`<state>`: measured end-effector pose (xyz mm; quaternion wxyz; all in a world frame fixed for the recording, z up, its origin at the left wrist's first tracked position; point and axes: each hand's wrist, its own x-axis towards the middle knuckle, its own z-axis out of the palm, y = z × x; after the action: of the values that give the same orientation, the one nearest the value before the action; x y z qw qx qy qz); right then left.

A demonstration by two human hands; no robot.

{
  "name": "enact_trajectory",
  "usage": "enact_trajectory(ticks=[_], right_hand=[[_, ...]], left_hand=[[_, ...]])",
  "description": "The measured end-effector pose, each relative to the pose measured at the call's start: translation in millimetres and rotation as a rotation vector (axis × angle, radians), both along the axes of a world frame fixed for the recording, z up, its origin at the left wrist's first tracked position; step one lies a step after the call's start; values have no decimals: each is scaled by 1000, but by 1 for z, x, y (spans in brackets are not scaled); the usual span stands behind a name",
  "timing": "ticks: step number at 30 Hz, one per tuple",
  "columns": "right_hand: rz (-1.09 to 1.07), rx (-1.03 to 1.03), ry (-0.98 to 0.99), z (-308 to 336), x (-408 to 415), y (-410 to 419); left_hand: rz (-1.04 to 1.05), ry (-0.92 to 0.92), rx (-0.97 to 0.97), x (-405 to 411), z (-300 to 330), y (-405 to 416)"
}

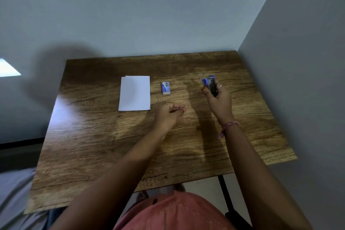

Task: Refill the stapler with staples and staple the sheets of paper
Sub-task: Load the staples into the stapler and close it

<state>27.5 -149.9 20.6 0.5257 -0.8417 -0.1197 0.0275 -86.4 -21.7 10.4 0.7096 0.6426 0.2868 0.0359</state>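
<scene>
My right hand (219,101) holds a small blue and black stapler (211,84) above the table's right side, its blue end pointing away from me. My left hand (170,114) hovers over the middle of the wooden table (112,145), fingers curled together; whether anything is pinched in them I cannot tell. A small blue box of staples (166,88) lies flat between the hands and the far edge. To its left a stack of white paper sheets (134,93) rests on the table.
A grey wall runs behind the table and another stands close along its right side. A black table leg (225,192) shows below the near edge, beside my pink clothing.
</scene>
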Motion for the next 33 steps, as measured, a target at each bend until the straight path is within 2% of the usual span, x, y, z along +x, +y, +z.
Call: enact_trajectory(ticks=[5, 8, 11, 18, 26, 33], right_hand=[[-39, -164, 20, -11, 8, -3], [-72, -217, 27, -19, 9, -3], [-100, -246, 17, -22, 9, -2], [-90, -326, 63, -27, 20, 13], [-154, -246, 95, -20, 26, 44], [-149, -297, 83, -25, 35, 55]], left_hand=[[-150, -75, 678, -20, -25, -3], [-274, -126, 841, -30, -36, 0], [-344, -147, 866, -34, -45, 2], [-349, -169, 886, -31, -49, 6], [-348, -176, 880, -31, -50, 8], [-342, -158, 852, -29, -50, 8]])
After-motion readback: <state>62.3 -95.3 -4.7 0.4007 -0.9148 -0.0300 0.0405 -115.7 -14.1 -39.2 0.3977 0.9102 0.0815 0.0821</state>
